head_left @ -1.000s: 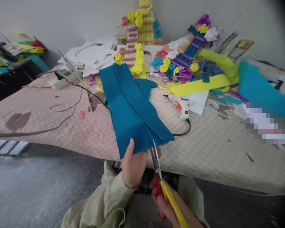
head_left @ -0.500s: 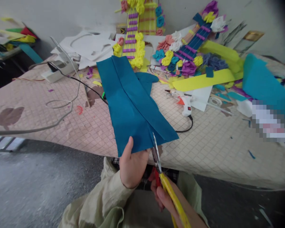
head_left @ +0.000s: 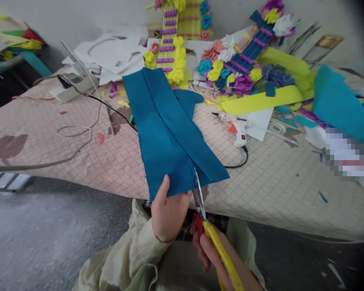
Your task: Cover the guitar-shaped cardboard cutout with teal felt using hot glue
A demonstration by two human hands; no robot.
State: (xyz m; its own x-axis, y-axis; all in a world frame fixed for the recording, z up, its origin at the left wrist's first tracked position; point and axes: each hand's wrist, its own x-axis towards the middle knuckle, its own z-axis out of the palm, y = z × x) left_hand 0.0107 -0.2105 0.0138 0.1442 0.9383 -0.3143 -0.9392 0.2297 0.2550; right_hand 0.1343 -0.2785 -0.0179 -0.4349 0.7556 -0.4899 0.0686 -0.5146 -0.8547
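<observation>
A large dark blue sheet (head_left: 164,133) with a long slit or fold line lies over the table's front edge. My left hand (head_left: 170,214) holds its near edge, thumb on top and fingers underneath. In my right hand (head_left: 209,246) are scissors (head_left: 220,246) with one yellow and one red handle. Their blades are parted at the sheet's near edge, one above the sheet and the other partly hidden. Behind the sheet's right side lies a smaller blue piece (head_left: 189,101).
A white glue gun (head_left: 240,135) with a black cord lies right of the sheet. Behind are flower-trimmed yellow (head_left: 168,44) and blue (head_left: 245,52) instrument shapes. A power strip (head_left: 74,87) and cables lie at left, a yellow strip (head_left: 261,101) at right.
The view has shifted slightly. My hands, the blue sheet and the scissors keep nearly the same arrangement, with the blades still parted at the near edge.
</observation>
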